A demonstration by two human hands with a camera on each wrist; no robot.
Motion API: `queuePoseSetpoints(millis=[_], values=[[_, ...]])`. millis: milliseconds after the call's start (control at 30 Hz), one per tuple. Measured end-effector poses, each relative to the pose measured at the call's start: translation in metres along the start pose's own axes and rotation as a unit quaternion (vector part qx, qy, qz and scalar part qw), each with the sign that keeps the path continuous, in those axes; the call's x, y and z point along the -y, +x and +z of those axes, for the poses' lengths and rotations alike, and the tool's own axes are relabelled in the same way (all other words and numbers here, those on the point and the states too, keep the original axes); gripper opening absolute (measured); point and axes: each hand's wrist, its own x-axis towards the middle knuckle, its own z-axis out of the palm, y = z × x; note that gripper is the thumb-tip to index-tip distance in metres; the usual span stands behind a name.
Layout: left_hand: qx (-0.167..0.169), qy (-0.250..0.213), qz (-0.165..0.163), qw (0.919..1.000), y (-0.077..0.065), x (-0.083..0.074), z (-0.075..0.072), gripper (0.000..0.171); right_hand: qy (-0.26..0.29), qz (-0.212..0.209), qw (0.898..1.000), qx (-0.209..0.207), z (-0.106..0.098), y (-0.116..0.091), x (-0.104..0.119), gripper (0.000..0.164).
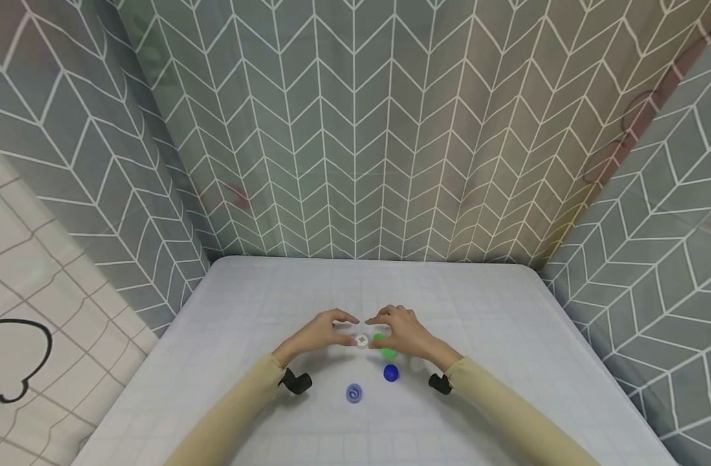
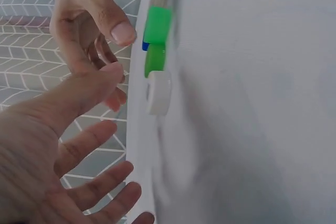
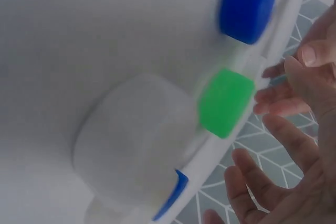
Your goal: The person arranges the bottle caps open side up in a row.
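Lower centre, I see the left hand (image 1: 320, 331) and right hand (image 1: 410, 333) wide, empty; closing carelessly could knock the round white plastic-looking cap (image 1: 361, 340) into the round green plastic-looking cap (image 2: 155, 59).

You are in a booth-like space, whether in a home or a lab is unclear: a white table (image 1: 448, 291) lies under your left hand (image 1: 317, 331) and right hand (image 1: 407, 331), grey chevron panels (image 1: 355, 129) rise beyond them and on either side, and a white gridded panel (image 1: 52, 239) stands well left.
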Motion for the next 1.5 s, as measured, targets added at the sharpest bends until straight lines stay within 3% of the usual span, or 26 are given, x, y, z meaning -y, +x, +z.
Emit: queuePoseSetpoints(millis=[233, 633, 833, 1267, 1500], values=[[0.009, 0.032, -0.015, 0.9993, 0.005, 0.005, 0.008, 0.052, -0.002, 0.003, 1.000, 0.028, 0.010, 0.006, 0.002, 0.050], [-0.031, 0.099, -0.016, 0.9944, 0.008, 0.002, 0.022, 0.034, 0.000, 0.033, 0.999, 0.025, 0.021, 0.014, -0.001, 0.037], [-0.040, 0.102, -0.022, 0.9938, 0.008, 0.001, 0.024, 0.028, 0.011, 0.039, 0.999, 0.024, 0.022, 0.014, 0.000, 0.030], [-0.038, 0.101, 0.000, 0.9942, 0.009, 0.001, 0.024, 0.030, 0.012, 0.024, 0.999, 0.020, 0.021, 0.009, -0.002, 0.030], [-0.032, 0.079, 0.024, 0.9961, 0.011, -0.009, 0.017, 0.029, 0.028, 0.022, 0.999, 0.014, 0.005, 0.007, -0.001, 0.028]])
